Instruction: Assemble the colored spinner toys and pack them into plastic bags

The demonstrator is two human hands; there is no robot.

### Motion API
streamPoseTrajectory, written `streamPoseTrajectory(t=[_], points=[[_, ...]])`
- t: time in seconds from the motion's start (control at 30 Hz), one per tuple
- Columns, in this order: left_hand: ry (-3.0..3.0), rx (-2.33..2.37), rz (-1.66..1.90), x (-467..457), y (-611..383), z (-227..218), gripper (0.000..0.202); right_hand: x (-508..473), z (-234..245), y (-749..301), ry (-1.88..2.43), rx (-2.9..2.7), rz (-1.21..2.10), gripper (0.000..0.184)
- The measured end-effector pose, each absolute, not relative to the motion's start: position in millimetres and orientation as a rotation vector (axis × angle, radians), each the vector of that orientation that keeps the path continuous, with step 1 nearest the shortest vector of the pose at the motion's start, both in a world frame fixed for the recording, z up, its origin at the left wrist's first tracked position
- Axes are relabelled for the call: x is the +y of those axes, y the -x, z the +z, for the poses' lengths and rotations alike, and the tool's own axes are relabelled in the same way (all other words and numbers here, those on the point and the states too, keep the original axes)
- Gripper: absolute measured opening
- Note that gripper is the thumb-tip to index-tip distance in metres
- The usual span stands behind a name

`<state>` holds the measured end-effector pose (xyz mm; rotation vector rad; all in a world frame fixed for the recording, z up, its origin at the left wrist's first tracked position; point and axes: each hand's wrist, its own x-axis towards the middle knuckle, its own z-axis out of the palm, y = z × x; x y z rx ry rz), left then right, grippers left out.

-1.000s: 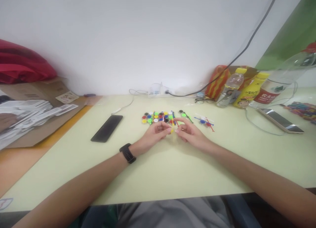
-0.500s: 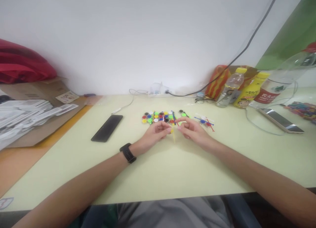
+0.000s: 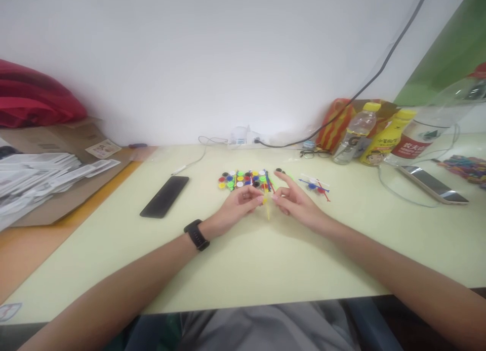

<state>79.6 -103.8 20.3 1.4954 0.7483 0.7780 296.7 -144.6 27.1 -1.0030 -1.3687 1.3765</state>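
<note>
My left hand [image 3: 243, 202], with a black watch on its wrist, pinches a small yellow plastic piece [image 3: 265, 201] between thumb and fingers. A thin yellow stick [image 3: 268, 210] shows upright at this piece, between both hands. Close on its other side is my right hand [image 3: 296, 201]: thumb and bent fingers come together near the stick while the index finger points forward. What those right fingertips hold is too small to make out. Just beyond the hands lies a group of coloured round discs and sticks [image 3: 240, 179]. A smaller set of disc-and-stick pieces [image 3: 312, 187] lies to the right.
A black phone [image 3: 164, 197] lies left, and another phone [image 3: 433, 185] lies right. Bottles [image 3: 356, 133] stand back right by a striped bag [image 3: 334, 120]. A power strip [image 3: 243, 137] sits against the wall. White flat items [image 3: 41, 176] are stacked on cardboard at left.
My right index finger has straightened and lifted forward, away from the thumb. My left hand and the yellow piece stay nearly in place.
</note>
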Motion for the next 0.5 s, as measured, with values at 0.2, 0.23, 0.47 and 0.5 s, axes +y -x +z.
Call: streamPoseTrajectory(t=[0.2, 0.23, 0.47, 0.5], points=[[-1.493, 0.768, 0.784, -103.7, -78.9, 20.4, 0.034, -137.4, 35.5, -312.6, 0.726, -1.084, 1.814, 0.055], [-1.493, 0.772, 0.78, -103.6, -78.7, 20.3, 0.034, -137.1, 38.6, -314.9, 0.692, -1.068, 1.803, 0.058], [-1.505, 0.766, 0.778, -102.5, -79.4, 18.1, 0.032, -136.0, 34.2, -309.9, 0.915, -1.201, 1.597, 0.034], [-1.51, 0.762, 0.783, -102.6, -79.7, 18.2, 0.032, -136.0, 30.7, -307.7, 0.946, -1.261, 1.575, 0.036]])
